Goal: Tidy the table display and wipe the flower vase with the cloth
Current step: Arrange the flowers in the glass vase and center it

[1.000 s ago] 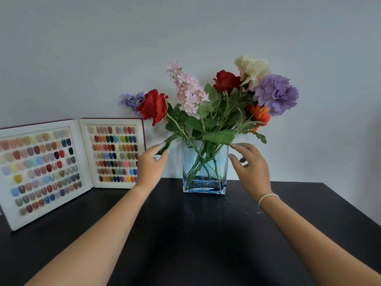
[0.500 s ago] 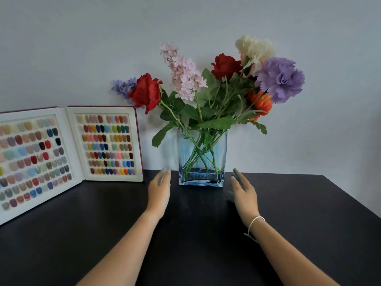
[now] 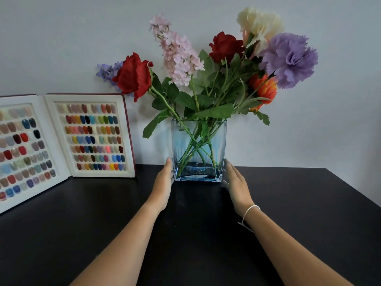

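**Hands flanking the vase base, no firm grasp visible**

At the back of the black table (image 3: 309, 213), against the pale wall (image 3: 61, 38), stood the blue-tinted glass vase (image 3: 218, 141), upright, square-sided, with a little water in the bottom. Stems crossed inside it; the bouquet above held two red roses (image 3: 134, 76), a pink spray (image 3: 177, 56), a cream bloom (image 3: 258, 23), a purple carnation (image 3: 290, 58), an orange flower (image 3: 263, 90) and a small lilac sprig (image 3: 107, 71) at far left.

Left hand (image 3: 162, 186) was flat and extended along the vase's lower left edge, fingertips touching or just beside the glass. Right hand (image 3: 237, 184) mirrored it on the lower right edge, fingers straight, a thin white bracelet (image 3: 250, 210) on the wrist. Both hands were uncurled with nothing in them; whether they pressed the glass or only sat next to it, cannot tell.

Left of the vase, an open nail-colour sample book (image 3: 90, 137) stood propped against the wall, two white panels full of coloured swatches, red cover edge showing. Its right panel was near the vase but apart from it.
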`<state>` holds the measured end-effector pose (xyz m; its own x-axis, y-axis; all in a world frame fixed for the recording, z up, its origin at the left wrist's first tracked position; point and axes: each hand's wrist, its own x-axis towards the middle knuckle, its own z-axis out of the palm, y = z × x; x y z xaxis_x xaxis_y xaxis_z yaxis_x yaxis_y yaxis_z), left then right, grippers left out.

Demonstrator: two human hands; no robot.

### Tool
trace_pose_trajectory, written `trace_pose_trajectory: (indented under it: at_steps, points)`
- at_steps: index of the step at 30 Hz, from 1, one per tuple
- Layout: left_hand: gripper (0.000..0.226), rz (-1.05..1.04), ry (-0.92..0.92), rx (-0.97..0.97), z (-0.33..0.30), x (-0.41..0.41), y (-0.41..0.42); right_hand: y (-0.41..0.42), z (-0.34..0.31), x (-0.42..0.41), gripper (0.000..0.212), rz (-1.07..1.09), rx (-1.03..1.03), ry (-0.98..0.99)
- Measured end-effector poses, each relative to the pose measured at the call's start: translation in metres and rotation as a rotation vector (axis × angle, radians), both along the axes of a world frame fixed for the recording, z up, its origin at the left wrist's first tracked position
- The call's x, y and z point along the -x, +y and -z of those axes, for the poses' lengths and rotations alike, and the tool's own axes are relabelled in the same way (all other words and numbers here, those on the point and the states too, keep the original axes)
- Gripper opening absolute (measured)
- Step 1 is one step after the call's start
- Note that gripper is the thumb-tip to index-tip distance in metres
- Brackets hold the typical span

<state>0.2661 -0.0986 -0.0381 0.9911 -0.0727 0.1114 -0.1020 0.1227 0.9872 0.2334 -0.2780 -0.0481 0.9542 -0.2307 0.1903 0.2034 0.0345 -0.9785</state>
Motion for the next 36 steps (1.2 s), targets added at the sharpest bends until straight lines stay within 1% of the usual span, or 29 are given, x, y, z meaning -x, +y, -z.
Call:
trace_pose_trajectory:
  at_steps: [6,10,14,19,26,31,36]
  points:
    - [0.053,0.006,-0.02,0.016,-0.001,0.021,0.002,-0.007,-0.004,0.001,0.05,-0.104,-0.123,0.028]
    - [0.053,0.0,-0.016,0.024,0.002,0.038,0.004,-0.01,-0.006,0.003,0.054,-0.125,-0.177,0.03]
    - [0.052,0.008,-0.022,-0.015,0.006,0.053,0.004,-0.012,-0.007,0.005,0.056,-0.109,-0.203,0.029]
    - [0.054,0.011,-0.028,-0.05,0.005,0.06,0.004,-0.011,-0.009,0.009,0.055,-0.104,-0.173,0.028]
    - [0.053,0.005,-0.042,-0.077,0.008,0.074,0.007,-0.011,-0.006,0.023,0.053,-0.032,-0.117,0.031]
    - [0.051,-0.004,-0.036,-0.048,0.008,0.1,0.01,-0.012,-0.008,0.054,0.051,0.015,-0.068,0.019]
    - [0.05,0.024,-0.044,-0.036,0.007,0.139,0.01,-0.008,-0.01,0.103,0.045,0.027,-0.006,-0.02]
